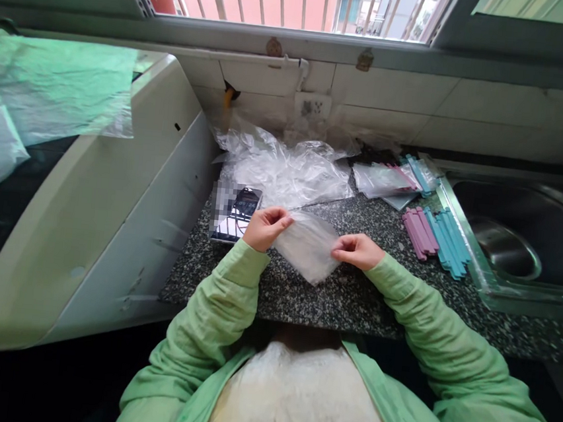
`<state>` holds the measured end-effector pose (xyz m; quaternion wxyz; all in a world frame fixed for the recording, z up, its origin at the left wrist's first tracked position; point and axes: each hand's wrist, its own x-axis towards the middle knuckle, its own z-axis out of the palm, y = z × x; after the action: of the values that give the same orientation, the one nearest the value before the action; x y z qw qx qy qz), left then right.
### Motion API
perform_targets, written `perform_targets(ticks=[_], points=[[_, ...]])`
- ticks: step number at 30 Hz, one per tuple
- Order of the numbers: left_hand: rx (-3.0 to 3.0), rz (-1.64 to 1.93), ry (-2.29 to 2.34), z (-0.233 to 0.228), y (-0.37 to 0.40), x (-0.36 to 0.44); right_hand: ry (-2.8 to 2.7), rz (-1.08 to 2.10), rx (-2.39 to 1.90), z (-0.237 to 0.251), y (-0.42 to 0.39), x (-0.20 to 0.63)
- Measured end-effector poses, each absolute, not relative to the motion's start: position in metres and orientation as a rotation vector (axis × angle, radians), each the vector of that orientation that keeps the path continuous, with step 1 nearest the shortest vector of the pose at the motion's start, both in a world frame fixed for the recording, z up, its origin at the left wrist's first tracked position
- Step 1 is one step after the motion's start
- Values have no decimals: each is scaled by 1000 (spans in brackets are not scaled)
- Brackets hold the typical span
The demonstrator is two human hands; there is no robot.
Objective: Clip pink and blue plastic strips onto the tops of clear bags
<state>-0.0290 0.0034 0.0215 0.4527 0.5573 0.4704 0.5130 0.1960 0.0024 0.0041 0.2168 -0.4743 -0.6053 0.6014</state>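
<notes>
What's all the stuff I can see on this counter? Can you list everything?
small plastic bag: one, clear, held over the counter between both hands
phone: one, dark, left of the hands
plastic bag pile: several, clear, crumpled by the wall
sealing clips: a bunch, pink and blue, beside the sink
packed clips: some, pink and blue in clear bags, farther back
counter: one, speckled dark stone
sink: one, steel, right
window: one, barred, above
left hand: gripping the bag's left edge
right hand: pinching its right edge
</notes>
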Motion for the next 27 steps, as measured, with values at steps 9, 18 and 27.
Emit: perform_targets(ticks=[9, 18, 27], points=[[1360, 1235, 1174, 21, 4, -29, -1748, 1618, -1367, 8, -1, 197], [1336, 1249, 1179, 21, 4, -30, -1927, 1780, -1389, 15, 1, 210], [1367, 1081, 1092, 23, 2, -27, -2003, 1544, -1226, 14, 3, 191]])
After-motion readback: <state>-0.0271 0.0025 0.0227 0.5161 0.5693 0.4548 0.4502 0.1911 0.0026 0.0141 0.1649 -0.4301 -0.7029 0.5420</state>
